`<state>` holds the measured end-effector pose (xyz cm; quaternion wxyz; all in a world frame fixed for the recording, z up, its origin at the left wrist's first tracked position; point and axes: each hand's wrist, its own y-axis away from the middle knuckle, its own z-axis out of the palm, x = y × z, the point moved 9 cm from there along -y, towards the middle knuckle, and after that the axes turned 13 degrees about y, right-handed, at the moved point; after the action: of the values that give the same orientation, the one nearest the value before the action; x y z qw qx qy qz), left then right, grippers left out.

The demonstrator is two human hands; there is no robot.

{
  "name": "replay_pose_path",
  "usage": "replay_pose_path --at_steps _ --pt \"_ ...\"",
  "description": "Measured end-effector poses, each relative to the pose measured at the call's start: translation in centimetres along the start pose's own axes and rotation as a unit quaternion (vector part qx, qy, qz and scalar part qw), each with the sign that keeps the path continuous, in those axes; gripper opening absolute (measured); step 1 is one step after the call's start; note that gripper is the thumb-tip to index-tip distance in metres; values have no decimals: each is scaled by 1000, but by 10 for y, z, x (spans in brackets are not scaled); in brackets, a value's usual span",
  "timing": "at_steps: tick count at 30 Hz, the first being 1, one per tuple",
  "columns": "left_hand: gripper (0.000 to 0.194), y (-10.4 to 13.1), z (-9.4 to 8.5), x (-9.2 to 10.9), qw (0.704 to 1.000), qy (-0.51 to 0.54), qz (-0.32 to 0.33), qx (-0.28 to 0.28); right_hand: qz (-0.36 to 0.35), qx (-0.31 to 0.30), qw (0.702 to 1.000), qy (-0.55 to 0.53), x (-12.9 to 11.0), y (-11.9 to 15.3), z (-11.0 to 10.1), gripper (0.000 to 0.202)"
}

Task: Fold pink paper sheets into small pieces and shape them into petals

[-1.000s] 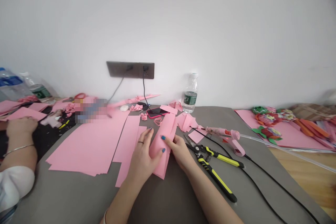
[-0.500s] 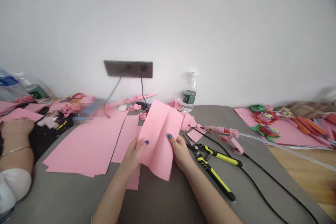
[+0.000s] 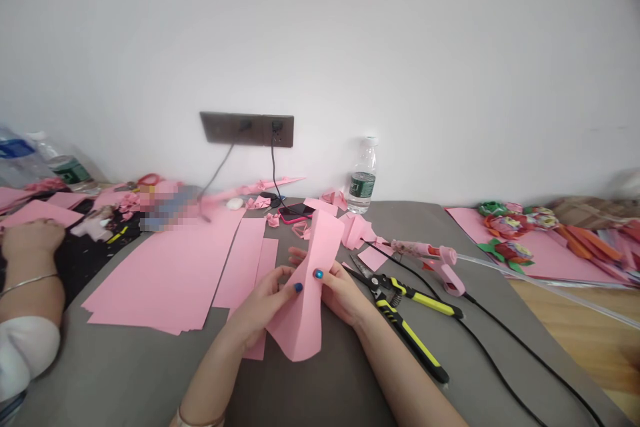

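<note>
Left hand (image 3: 265,303): gripping the folded pink sheet (image 3: 305,293) along its left edge, fingers closed on the paper, thumb pressing on the front face.
Right hand (image 3: 340,293): gripping the same sheet along its right edge, fingers curling behind, thumb meeting the left thumb at the sheet's middle.
Folded pink sheet: standing raised off the bench (image 3: 310,393), narrow and upright, lower corner hanging just above the grey surface; located just left of the pliers (image 3: 405,313).
Step in hand (judgement): the sheet is being pinched into a lengthwise fold or roll.
Technique (judgement): keeping both thumbs level and opposite each other is giving an even crease; keeping the long edges aligned before pressing is preventing a skewed fold; light pressure is avoiding stray dents.
Pliers: lying on the bench, yellow-and-black handles pointing toward the person.
Glue gun (image 3: 435,263): resting beyond the pliers, cable trailing right.
Paper stack (image 3: 165,280): lying well left of the pliers.
Water bottle (image 3: 363,177): standing behind the pliers, by the wall.
Co-worker's hand (image 3: 30,240): resting far left of the pliers.
</note>
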<state>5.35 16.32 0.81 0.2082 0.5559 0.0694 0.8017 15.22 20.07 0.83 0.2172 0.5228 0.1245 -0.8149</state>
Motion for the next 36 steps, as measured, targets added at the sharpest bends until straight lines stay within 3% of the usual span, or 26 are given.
replay_pose_path --at_steps 2,5,7,10,13,15,17,19,21,23,29,33,36 --pt "32 3 -4 16 991 -92 82 47 -6 48 999 0 2 -1 -8 33" --pt "22 17 -1 48 945 -206 224 120 -34 153 988 -3 5 -1 -26 28" --pt "26 19 10 50 940 -239 224 98 -61 192 979 23 4 0 -31 29" --pt "31 24 16 54 923 -300 219 96 -93 172 976 95 -7 -1 -23 32" --pt "33 34 12 65 888 -382 228 118 -169 191 950 181 -42 8 -19 42" --pt "30 42 10 74 859 -446 217 124 -243 291 883 276 -81 30 -24 49" --pt "27 47 14 78 824 -525 190 97 -285 319 796 428 -115 48 -6 51" --pt "27 53 20 86 798 -566 191 80 -326 204 724 573 -131 52 37 34" --pt "28 56 26 92 779 -590 199 67 -315 70 675 663 -125 52 73 19" --pt "30 57 30 95 762 -613 196 62 -276 34 661 697 -117 50 85 17" --pt "32 61 35 93 746 -637 191 49 -237 76 661 707 -107 44 83 17" --pt "34 66 32 91 762 -620 185 31 -211 83 678 700 -110 42 65 15" --pt "37 69 22 91 783 -599 164 31 -189 110 685 695 -118 40 36 12"
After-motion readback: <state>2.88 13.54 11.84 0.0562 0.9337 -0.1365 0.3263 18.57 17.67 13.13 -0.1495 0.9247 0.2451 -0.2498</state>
